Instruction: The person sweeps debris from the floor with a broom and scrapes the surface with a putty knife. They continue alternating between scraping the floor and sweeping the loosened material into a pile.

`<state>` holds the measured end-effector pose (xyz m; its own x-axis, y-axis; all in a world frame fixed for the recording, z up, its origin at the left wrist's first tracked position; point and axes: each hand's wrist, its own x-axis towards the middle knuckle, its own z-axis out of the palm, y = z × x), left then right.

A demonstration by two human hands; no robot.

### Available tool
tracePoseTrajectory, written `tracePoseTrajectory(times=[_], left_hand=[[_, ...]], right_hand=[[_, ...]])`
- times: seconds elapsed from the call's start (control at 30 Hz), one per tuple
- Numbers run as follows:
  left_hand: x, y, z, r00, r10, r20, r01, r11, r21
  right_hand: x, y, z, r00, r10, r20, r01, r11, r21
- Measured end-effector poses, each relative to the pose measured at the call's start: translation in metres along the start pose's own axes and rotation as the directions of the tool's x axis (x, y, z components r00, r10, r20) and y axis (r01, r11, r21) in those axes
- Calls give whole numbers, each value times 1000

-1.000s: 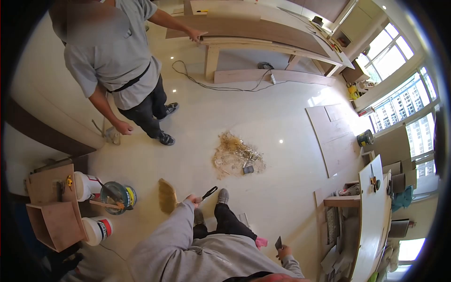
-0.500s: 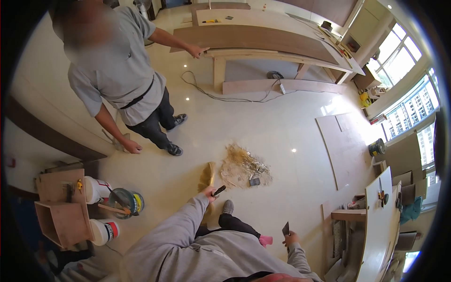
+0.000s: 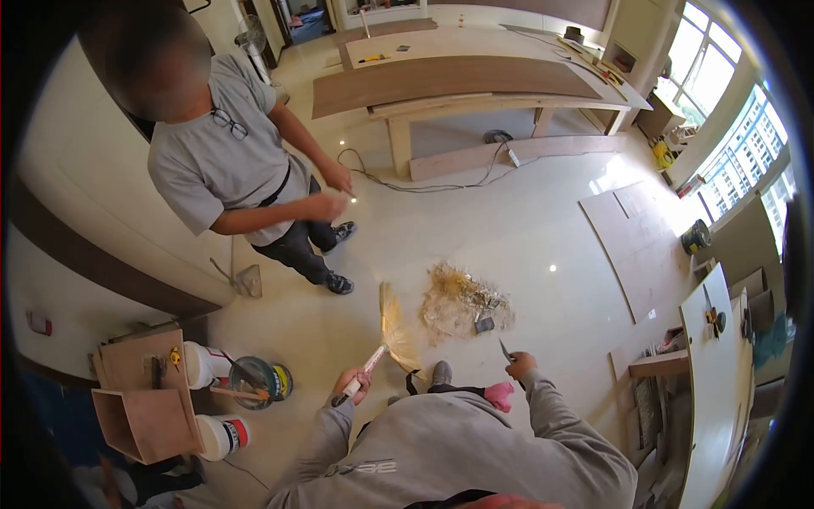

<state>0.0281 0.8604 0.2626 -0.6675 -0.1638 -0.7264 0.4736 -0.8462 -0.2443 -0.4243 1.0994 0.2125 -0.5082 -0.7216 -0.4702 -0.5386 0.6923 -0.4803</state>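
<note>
Sweeping looks well advanced: at lower centre-left, the broom [image 3: 395, 331] is clenched in the left hand [image 3: 361, 391]; at centre, debris [image 3: 458, 299] is heaped, uncollected, on the floor [image 3: 543, 233]; just below right, a scraper [image 3: 505, 349] is grasped by the right hand [image 3: 523, 365].

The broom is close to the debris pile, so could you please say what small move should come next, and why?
I would probably have the left hand ease the broom rightward to the debris pile, since its head sits just left of the pile, a small gap between.
</note>
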Motion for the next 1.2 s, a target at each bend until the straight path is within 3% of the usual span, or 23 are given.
tracePoseTrajectory(times=[0.07, 0.13, 0.2, 0.23, 0.27, 0.3, 0.33, 0.37, 0.4, 0.43, 0.47, 0.57, 0.67, 0.73, 0.77, 0.83, 0.9, 0.97, 1.0, 1.1, 1.13, 1.2], left_hand=[[-16, -15, -3, 999, 36, -16, -35, 999, 26], [-30, -33, -1, 955, 294, 39, -296, 939, 173], [-29, -32, -21, 957, 284, 63, -291, 942, 164], [-27, -33, -30, 957, 277, 87, -288, 945, 156], [-29, -36, -34, 958, 274, 89, -285, 946, 154], [-31, -40, -36, 951, 292, 104, -309, 917, 252], [-35, -43, -36, 943, 309, 121, -331, 877, 348], [-46, -52, -26, 943, 311, 119, -333, 876, 348], [-62, -66, -8, 927, 373, 36, -352, 834, 425], [-72, -74, -1, 899, 436, -39, -359, 787, 502], [-75, -74, -7, 899, 435, -39, -358, 786, 504], [-84, -71, -28, 923, 384, 9, -334, 792, 511], [-93, -67, -51, 931, 348, 110, -358, 812, 461], [-99, -61, -73, 963, 197, 183, -257, 874, 412], [-108, -62, -88, 965, 195, 178, -252, 879, 405], [-120, -67, -77, 918, 97, 383, -326, 735, 595], [-121, -72, -53, 919, 144, 366, -352, 717, 602], [-136, -85, -39, 939, 321, 123, -334, 775, 536], [-131, -75, -53, 946, 249, 209, -324, 764, 558], [-120, -64, -72, 958, 227, 177, -286, 807, 516], [-146, -80, -43, 949, 273, 160, -316, 796, 516], [-144, -78, -45, 951, 261, 165, -309, 797, 520]], right_hand=[[-1, -33, 9, 998, 21, 65, -29, 992, 126], [-10, -83, 13, 958, 91, 273, -203, 885, 418], [-26, -137, 18, 930, 20, 366, -243, 781, 576], [-31, -163, 22, 924, -47, 378, -188, 807, 560], [-32, -180, 37, 938, -145, 314, -29, 871, 491], [-67, -234, 9, 920, -164, 355, -65, 831, 553], [-73, -253, 22, 914, -274, 299, 74, 837, 543], [-84, -277, 30, 888, -296, 350, 38, 808, 588], [-100, -306, 24, 852, -274, 446, 24, 871, 491], [-102, -316, 41, 793, -503, 345, 307, 818, 487], [-108, -324, 57, 651, -753, 97, 721, 653, 232], [-146, -361, 63, 581, -793, 182, 758, 609, 233], [-157, -365, 90, 556, -817, 154, 794, 577, 194], [-164, -364, 94, 574, -799, 177, 780, 600, 180], [-169, -363, 97, 592, -782, 197, 766, 622, 165], [-179, -359, 118, 631, -737, 244, 751, 658, 46], [-182, -359, 117, 557, -799, 227, 795, 592, 131], [-199, -370, 103, 601, -758, 256, 750, 645, 147], [-203, -373, 100, 596, -761, 256, 751, 641, 157], [-211, -375, 94, 532, -802, 270, 792, 585, 176], [-212, -374, 97, 545, -805, 236, 785, 588, 193], [-211, -373, 88, 536, -830, 156, 799, 558, 225]])
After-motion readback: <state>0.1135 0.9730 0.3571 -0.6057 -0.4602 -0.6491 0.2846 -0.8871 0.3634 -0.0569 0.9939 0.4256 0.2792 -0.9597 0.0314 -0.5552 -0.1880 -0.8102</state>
